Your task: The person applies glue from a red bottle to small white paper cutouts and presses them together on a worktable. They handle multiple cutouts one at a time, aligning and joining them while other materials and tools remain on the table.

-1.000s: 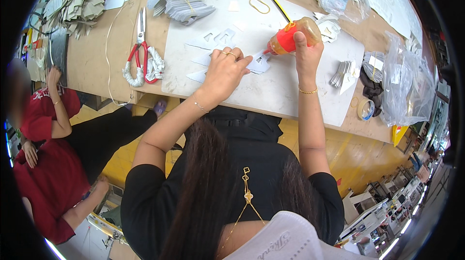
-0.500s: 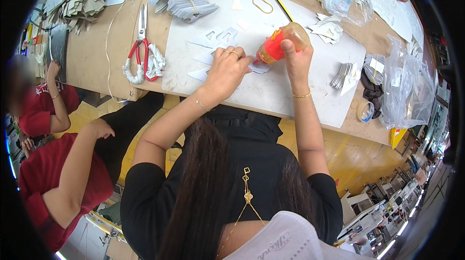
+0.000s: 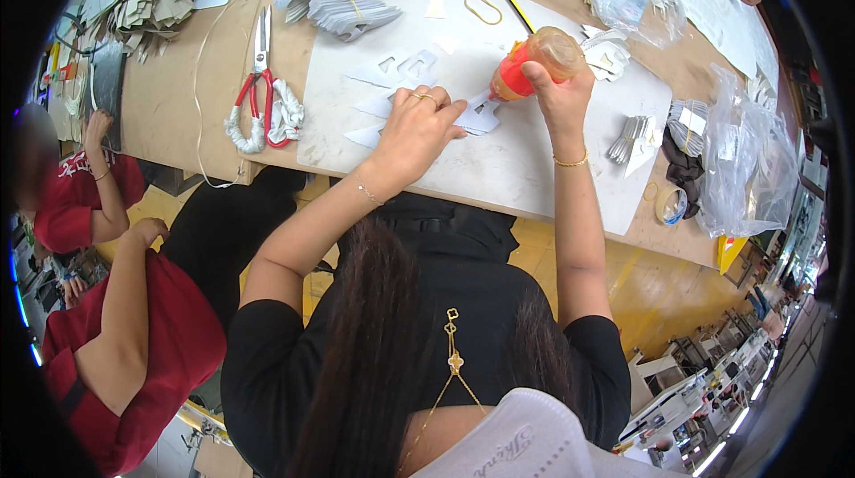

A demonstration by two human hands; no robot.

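Note:
My left hand (image 3: 417,132) lies palm down on the pale board, its thumb and index finger gripping the near-left edge of a small pale cut piece (image 3: 482,121). That piece has small cut-out openings. My right hand (image 3: 565,102) is wrapped round a squeeze bottle (image 3: 517,74) with a red and yellow body. The bottle is tilted, its narrow tip pointing down-left at the far edge of the piece; whether it touches cannot be made out. Similar cut pieces (image 3: 392,71) lie spread beyond and left of my left hand, partly hidden by it.
Red-handled scissors (image 3: 261,77) with wrapped grips lie left of the board (image 3: 561,179). Bundled grey pieces (image 3: 352,10) sit at the far left, a yellow-black pencil-like stick (image 3: 517,8) beyond the bottle. Plastic bags (image 3: 748,153) and a tape roll (image 3: 672,204) lie right. Co-workers in red (image 3: 156,344) are at left.
My right hand and the bottle have moved slightly up and right, uncovering more of the cut piece. My left hand has stayed put. The nearer co-worker's arm has shifted left.

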